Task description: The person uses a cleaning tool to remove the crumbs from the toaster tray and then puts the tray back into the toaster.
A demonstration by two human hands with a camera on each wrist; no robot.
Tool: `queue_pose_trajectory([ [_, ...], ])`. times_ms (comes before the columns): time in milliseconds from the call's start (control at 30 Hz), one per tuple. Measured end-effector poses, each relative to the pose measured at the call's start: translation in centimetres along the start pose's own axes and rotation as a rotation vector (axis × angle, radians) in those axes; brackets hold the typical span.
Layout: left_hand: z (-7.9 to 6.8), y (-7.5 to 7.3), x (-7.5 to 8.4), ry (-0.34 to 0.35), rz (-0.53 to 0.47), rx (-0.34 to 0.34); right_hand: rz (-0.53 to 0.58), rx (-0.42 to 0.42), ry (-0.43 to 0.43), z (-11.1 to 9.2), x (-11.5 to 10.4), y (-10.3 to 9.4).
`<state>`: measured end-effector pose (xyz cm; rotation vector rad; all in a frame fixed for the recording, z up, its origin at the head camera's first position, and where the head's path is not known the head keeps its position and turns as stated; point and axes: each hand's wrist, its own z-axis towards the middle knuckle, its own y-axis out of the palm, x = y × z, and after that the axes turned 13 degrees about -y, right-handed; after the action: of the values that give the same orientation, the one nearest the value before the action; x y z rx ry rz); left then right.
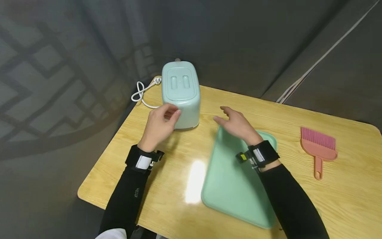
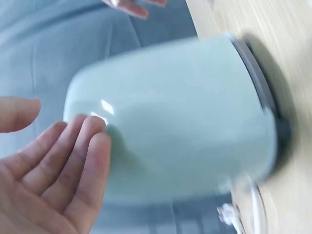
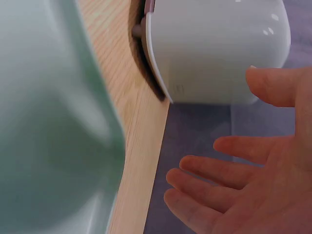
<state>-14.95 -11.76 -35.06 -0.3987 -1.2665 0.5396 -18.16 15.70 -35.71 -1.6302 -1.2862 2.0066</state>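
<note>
Grey curtain: the dark grey fabric curtain with a lattice pattern [image 1: 59, 69] stands from 8 through 11 o'clock, beyond the bench edge.
Bench: a pale yellow wood-grain bench [image 1: 167, 186] with rounded corners carries the objects; clock positions below are read in the head view.
White cord: a looped white plastic power cord [image 1: 141, 97] lies at 9 o'clock to the appliance, its plug at 10 o'clock, just beside the shell.
Left hand: the left hand [image 1: 158, 124] is at 7 o'clock to the appliance, fingers loosely extended and close together, thumb apart; its fingertips overlap the near wall, and contact cannot be told.
Appliance: the pale blue-green, glossy, rounded box-shaped appliance [image 1: 181, 94] stands upright on the bench, two oblong recesses in its top.
Right hand: the right hand [image 1: 237, 124] is at 4 o'clock to the appliance, well apart from it, empty, fingers extended and thumb spread, above the tray's far end.
Green tray: the mint-green rectangular tray with rounded corners [image 1: 231, 192] lies flat at 5 o'clock to the appliance, partly under the right forearm.
Brush: a coral-handled hand brush with pink bristles [image 1: 318, 151] lies between 2 and 3 o'clock from the tray, bristles toward 12, handle toward 6.
</note>
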Motion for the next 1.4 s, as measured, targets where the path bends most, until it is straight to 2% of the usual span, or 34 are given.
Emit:
queue_pose_trajectory([
  [100,-0.1,-0.9,-1.2,-0.068,0.018,0.081,-0.003,-0.011,-0.011,0.7,-0.3,0.2],
  [200,0.1,-1.0,-2.3,-0.170,0.071,0.078,0.000,-0.024,-0.018,1.4,-0.5,0.5],
  [333,0.9,0.0,-3.5,-0.313,0.152,-0.043,0.011,-0.044,-0.020,2.2,-0.5,1.0],
  [433,1.6,1.0,-4.0,-0.362,0.171,-0.149,0.032,-0.051,-0.015,2.6,-0.5,1.3],
  [533,2.2,2.1,-4.5,-0.369,0.141,-0.222,0.053,-0.057,-0.010,2.8,-0.5,1.6],
  [667,2.6,3.0,-4.3,-0.339,0.028,-0.273,0.077,-0.059,-0.019,3.0,-0.3,2.1],
  [867,2.5,2.8,-1.9,-0.242,-0.182,-0.326,0.136,-0.051,-0.025,2.9,-0.2,2.6],
  [1033,2.1,2.4,-0.5,-0.246,-0.212,-0.332,0.201,-0.052,0.025,2.6,-0.3,2.8],
  [1133,1.9,2.5,-0.3,-0.252,-0.215,-0.331,0.309,-0.074,0.102,2.3,-0.3,2.8],
  [1233,1.9,2.6,-0.2,-0.258,-0.218,-0.330,0.528,-0.095,0.180,1.8,-0.4,2.9],
  [1400,1.9,2.9,-0.2,-0.259,-0.235,-0.326,0.955,-0.108,0.287,1.7,-0.2,3.2],
])
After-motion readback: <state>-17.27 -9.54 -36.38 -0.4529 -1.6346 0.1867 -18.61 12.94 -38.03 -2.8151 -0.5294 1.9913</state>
